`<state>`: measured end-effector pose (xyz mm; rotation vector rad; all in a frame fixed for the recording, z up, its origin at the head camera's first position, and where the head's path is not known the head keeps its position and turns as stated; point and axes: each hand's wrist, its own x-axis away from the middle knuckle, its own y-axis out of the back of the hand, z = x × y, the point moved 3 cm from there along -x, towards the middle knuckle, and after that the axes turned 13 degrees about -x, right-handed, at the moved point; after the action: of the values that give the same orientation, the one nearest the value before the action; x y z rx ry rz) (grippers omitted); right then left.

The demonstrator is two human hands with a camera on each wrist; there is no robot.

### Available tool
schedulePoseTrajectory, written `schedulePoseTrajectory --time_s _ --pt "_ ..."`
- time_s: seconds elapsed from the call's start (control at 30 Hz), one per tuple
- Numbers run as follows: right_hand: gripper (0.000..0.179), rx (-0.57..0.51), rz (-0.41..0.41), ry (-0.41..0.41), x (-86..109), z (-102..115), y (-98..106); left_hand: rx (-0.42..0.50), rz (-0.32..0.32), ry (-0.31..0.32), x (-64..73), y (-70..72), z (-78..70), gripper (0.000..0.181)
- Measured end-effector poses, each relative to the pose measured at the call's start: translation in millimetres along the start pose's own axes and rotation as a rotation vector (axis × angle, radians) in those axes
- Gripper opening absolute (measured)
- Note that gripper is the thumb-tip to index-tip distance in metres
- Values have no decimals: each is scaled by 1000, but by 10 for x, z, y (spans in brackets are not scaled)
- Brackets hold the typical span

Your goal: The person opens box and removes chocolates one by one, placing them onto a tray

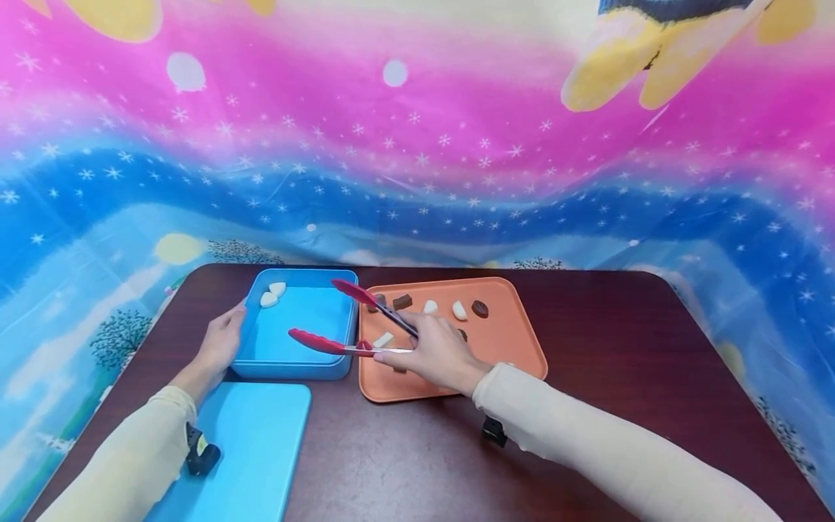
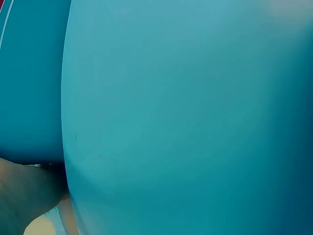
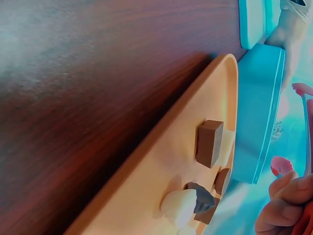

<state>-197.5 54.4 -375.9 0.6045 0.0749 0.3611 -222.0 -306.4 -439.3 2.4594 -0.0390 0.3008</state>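
My right hand (image 1: 446, 353) grips a pair of tongs (image 1: 385, 313) with red tips and metal arms. The tongs are spread wide, and nothing sits between their tips. Both red tips reach left over the blue box (image 1: 290, 371). Two white pieces (image 1: 272, 294) lie in that box's far left corner. My left hand (image 1: 218, 346) rests along the box's left wall, its thumb near the rim and its other fingers mostly hidden. Under the right hand is an orange tray (image 1: 509, 348) with several brown and white chocolate-like pieces, including a brown block (image 3: 209, 142) and a rounded white one (image 3: 177, 208).
A flat blue lid (image 1: 248, 449) lies on the dark wood table (image 1: 391, 464) in front of the box, below my left forearm. Tray and box stand side by side, close together. A colourful printed cloth (image 1: 417, 145) hangs behind the table.
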Motion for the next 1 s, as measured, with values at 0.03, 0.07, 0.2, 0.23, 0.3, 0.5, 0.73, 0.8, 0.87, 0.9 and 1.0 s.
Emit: schedulePoseTrajectory --time_s 0.03,0.07,0.2,0.23,0.3,0.5,0.73,0.8,0.87,0.9,1.0 --pt "73 0 7 0 -12 6 -14 -1 -1 2 1 0 -2 65" --pt "76 -5 17 -1 -22 12 -28 -2 -1 2 2 0 -4 65" --pt "81 -33 49 -7 -79 31 -85 -9 -5 7 4 2 -19 64" --pt "80 -40 55 -9 -95 38 -99 -10 -5 7 4 3 -24 64" --pt "81 -46 62 -12 -138 50 -134 -12 -7 9 3 6 -35 64" --pt "78 -15 69 -8 -281 114 -263 -18 -15 14 6 28 -42 64" --pt "76 93 60 27 -394 204 -371 -8 -8 16 -9 16 -36 64" --pt "79 98 65 14 -423 220 -393 -7 -6 16 -16 12 -32 64" --pt "81 96 66 0 -459 236 -413 -8 -12 18 -24 15 -25 65" --pt "82 103 68 -7 -479 245 -425 -8 -13 19 -27 17 -21 65" --pt "81 120 68 -19 -555 267 -462 -11 -20 28 -35 18 -14 65"
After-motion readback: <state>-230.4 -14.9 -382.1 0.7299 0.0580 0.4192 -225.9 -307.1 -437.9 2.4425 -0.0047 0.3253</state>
